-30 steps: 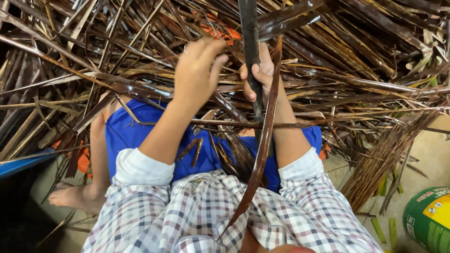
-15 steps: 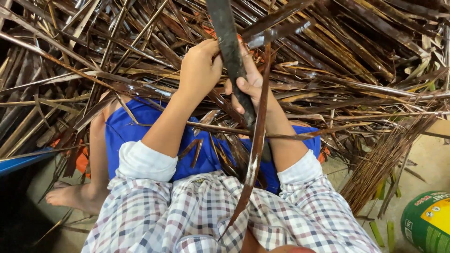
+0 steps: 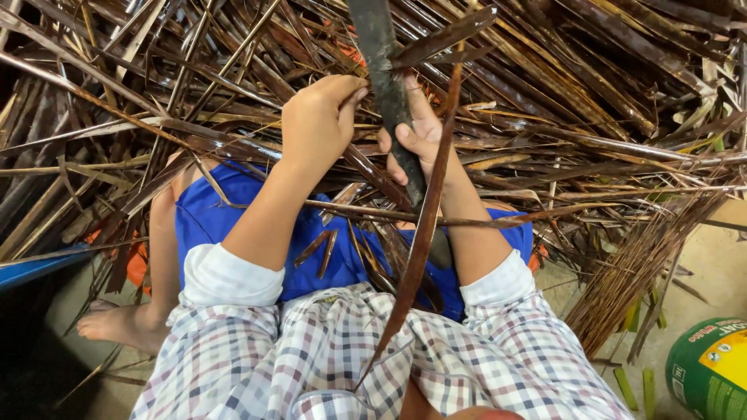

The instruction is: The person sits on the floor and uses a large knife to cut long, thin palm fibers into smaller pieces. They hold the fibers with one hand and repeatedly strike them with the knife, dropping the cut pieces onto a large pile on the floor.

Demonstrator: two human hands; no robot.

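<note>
Gripping a dark blade, the right hand has its fingers clenched around it, a long brown leaf strip crossing just near of them. The left hand, just left, is curled shut on thin strips from the dry leaf pile.

A dense heap of dry brown leaf strips is crowding the whole upper floor, leaving no gap around the 2 hands. Bare floor is lying open at the right edge, narrowed by a stick bundle and a green can.
</note>
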